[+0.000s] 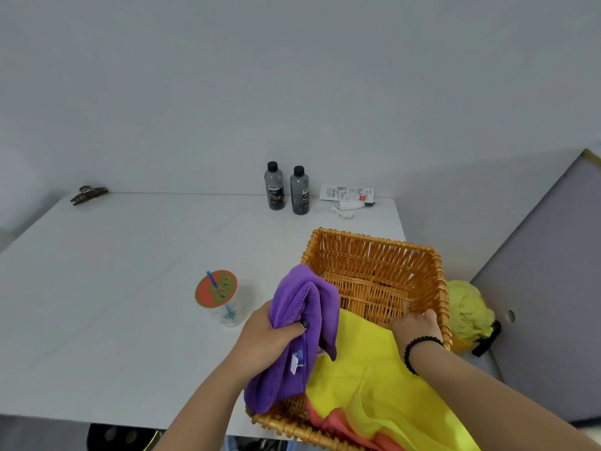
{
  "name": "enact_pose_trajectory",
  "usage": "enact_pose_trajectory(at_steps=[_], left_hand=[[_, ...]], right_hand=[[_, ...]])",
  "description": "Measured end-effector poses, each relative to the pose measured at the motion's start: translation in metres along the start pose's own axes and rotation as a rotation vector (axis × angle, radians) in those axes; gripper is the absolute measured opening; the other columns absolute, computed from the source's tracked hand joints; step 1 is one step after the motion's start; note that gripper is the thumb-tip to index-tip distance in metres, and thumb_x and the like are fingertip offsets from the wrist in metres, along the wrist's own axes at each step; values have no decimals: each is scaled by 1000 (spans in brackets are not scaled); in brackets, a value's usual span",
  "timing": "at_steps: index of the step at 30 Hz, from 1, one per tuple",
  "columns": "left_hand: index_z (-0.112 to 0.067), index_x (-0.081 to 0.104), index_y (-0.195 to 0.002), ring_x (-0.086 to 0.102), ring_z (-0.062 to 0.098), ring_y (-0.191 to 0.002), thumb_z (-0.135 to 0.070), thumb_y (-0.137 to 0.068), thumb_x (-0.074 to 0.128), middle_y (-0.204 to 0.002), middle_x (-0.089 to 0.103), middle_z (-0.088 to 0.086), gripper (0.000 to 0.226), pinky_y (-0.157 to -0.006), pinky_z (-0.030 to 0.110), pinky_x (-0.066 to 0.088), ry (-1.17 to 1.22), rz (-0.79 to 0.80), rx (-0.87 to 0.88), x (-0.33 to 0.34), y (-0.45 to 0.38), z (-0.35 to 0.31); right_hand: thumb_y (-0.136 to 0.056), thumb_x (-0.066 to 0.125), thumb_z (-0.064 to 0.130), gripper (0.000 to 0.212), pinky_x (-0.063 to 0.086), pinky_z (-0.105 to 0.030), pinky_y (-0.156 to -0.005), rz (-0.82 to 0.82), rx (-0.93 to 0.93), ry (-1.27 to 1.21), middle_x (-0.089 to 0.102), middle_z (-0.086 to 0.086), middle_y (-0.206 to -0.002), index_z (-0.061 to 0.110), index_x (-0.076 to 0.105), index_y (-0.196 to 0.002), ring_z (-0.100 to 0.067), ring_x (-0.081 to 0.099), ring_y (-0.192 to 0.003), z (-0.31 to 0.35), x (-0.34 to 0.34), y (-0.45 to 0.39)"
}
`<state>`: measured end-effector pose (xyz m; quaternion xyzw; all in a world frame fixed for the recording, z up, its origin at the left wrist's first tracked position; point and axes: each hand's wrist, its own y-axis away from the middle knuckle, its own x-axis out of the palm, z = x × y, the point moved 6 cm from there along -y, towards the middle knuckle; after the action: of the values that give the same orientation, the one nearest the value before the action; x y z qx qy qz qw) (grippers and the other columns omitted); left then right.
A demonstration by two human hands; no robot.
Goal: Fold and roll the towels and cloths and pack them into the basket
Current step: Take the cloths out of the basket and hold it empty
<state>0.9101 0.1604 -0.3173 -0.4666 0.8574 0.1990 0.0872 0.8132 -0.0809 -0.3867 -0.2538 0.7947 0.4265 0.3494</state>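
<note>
Two hands at work over the wicker basket (377, 255), which sits at the table's (130, 288) near right corner. Left hand (266, 340) grips a purple towel (299, 320) bunched at mid-length, fingers and thumb curled round it. Right hand (418, 327) reaches down into the basket, fingers bent onto the far edge of a yellow cloth (374, 369); whether it pinches or only presses, cannot tell. An orange cloth (328, 421) shows beneath the yellow at the basket's near rim.

Step in hand, by my reading: clearing or settling cloth in the basket; purple not yet rolled. To do it well, lift the purple clear to the open table at left, flatten it, fold and roll tight before packing. Keep it off the lidded plastic cup (221, 297) with its straw, just left of the hand; a swing could tip it.

Purple towel's long axis runs near-to-far, leaning slightly right at the top; upper folded end points away toward the far wall, lower end hangs over the basket's near left rim, label tag outward.

Two dark bottles (287, 190) stand well apart at the back.
</note>
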Motion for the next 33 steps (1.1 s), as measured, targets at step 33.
enact_pose_trajectory(at_steps=[33], left_hand=[[-15,66,-84,66,19,-70,-10,-70,79,-73,69,4,20,-57,25,53,275,-235,222,21,1,-59]], right_hand=[[-83,64,5,36,41,-7,-84,-777,-529,-1281,63,9,-105,24,62,-114,2,56,-97,-45,-166,135]])
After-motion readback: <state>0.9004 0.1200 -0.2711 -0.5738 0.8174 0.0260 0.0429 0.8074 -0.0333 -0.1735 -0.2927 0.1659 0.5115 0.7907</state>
